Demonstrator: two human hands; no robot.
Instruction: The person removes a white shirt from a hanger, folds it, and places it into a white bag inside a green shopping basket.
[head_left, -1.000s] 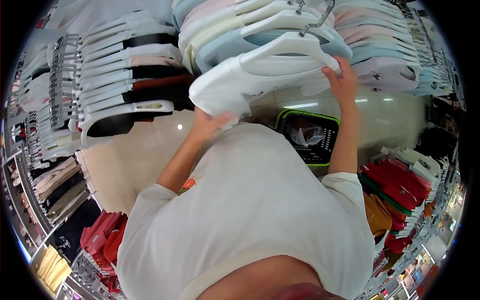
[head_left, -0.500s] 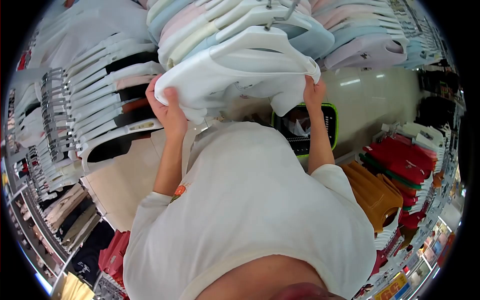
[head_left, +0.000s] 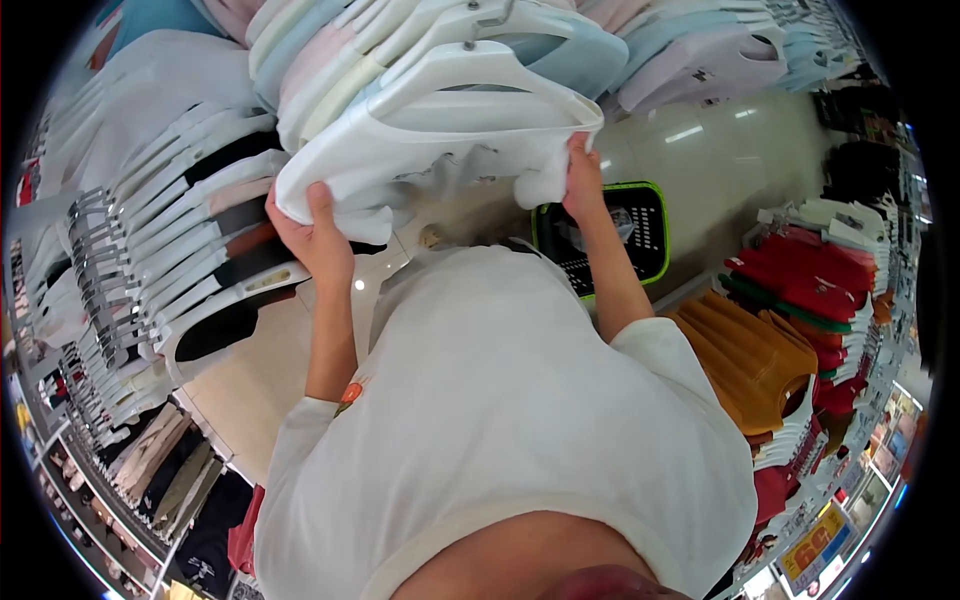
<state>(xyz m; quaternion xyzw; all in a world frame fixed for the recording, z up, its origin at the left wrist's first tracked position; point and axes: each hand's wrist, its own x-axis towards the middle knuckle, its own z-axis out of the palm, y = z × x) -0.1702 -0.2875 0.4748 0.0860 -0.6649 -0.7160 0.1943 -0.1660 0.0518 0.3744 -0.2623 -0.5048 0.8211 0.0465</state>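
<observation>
A white T-shirt (head_left: 370, 165) hangs on a white hanger (head_left: 470, 68) at the front of a rack, in the upper middle of the view. My left hand (head_left: 315, 232) grips its left shoulder edge, thumb on top and fingers behind the cloth. At the opposite shoulder, my right hand (head_left: 582, 180) pinches the sleeve side. The cloth spans between both hands, and its lower part dangles beneath them. Some dark print shows on the front, too foreshortened to read.
Several pastel shirts (head_left: 335, 70) hang close behind. Another rack of white hangers (head_left: 190, 230) stands at left. A black basket with a green rim (head_left: 660, 240) is on the floor beyond my right forearm. Mustard (head_left: 745, 350) and red garments (head_left: 810, 275) hang at right.
The shirt and both hands have shifted a little left in view. The cloth now hangs more steeply, its print less visible. Both hands keep their hold.
</observation>
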